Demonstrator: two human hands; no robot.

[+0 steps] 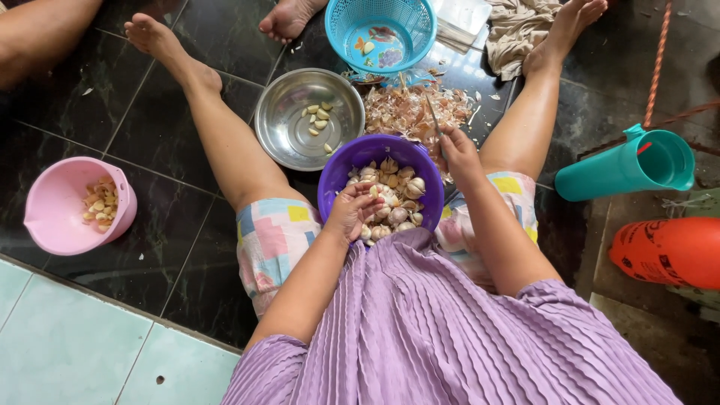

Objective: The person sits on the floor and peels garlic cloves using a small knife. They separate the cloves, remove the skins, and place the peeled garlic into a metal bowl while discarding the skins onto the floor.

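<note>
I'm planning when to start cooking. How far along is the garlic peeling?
Early. Done: a few peeled cloves in the steel bowl, skins piled beside it. In hand: left hand reaches into the purple bowl; right hand holds a knife. Left: that bowl's unpeeled garlic.

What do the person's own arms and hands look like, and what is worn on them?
Both arms are bare from the upper arm down, below short, pleated lilac sleeves. The left hand and right hand wear no gloves; no rings or bracelets show on wrists or fingers.
</note>
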